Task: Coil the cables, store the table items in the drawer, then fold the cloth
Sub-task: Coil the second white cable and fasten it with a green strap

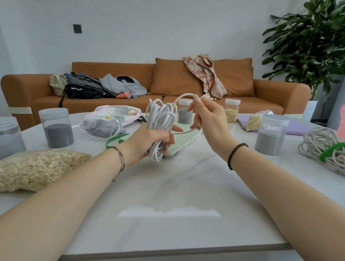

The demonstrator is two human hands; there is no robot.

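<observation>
Where the white table meets the left edge of the view, a lidded jar of grey sand is seen, with a clear bag of oats laid just in front of it and a second sand jar stood a little further back and to the right. Next, a mesh pouch ringed by a white drawstring is found resting against a pink cloth bag, and a green strap is laid flat just in front of the pouch. Above the middle of the table, a white cable is held upright as a bundle of long loops by the left hand, whose grip is closed round the lower half of the bundle. Beneath and behind the bundle, a dotted green mat is partly hidden, and a small sand jar is stood beyond it. A loose stretch of the cable is arched from the top of the bundle to the right hand, raised just beside it, where the cable is pinched between thumb and forefinger while the other fingers are fanned out. Further right, a jar of oats, a small bag of oats and a lilac case are lined along the far edge, and a large sand jar is set nearer. At the far right, a coil of rope bound by a green tie is laid on the table. Behind everything, a brown sofa strewn with clothes and bags is seen.
</observation>
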